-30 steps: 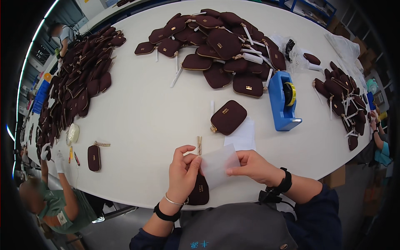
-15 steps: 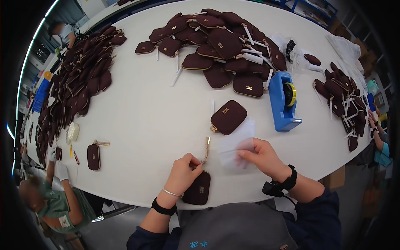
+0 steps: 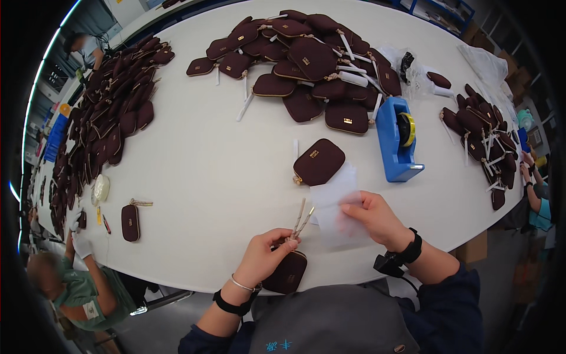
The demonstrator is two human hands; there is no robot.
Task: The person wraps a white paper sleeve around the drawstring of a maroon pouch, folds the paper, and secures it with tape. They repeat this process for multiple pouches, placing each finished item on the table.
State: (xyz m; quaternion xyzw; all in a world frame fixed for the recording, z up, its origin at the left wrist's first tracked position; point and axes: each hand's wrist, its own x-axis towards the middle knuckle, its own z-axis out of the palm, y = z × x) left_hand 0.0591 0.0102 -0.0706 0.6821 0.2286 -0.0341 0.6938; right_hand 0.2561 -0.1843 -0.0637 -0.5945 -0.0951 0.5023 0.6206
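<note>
Near the table's front edge lies a dark maroon zip pouch (image 3: 287,274), partly under my left hand (image 3: 269,255). That hand pinches the pouch's beige cord pull (image 3: 302,223), whose two gold-tipped ends stick up and apart. To its right, my right hand (image 3: 380,219) grips a thin translucent white sheet (image 3: 333,207) between thumb and fingers, with the sheet's left edge close to the cord. Another maroon pouch (image 3: 320,161) with gold lettering lies just beyond, a white-wrapped pull at its left side.
A blue tape dispenser (image 3: 393,141) stands right of the far pouch. Maroon pouches form a large heap (image 3: 306,65) at the back, another pile (image 3: 109,112) at left and a smaller one (image 3: 480,133) at right. A co-worker in green (image 3: 88,289) sits at left near a lone pouch (image 3: 130,223).
My left hand has shifted slightly right, and the cord's two ends now stand apart. My right hand has brought the sheet up and closer to the cord.
</note>
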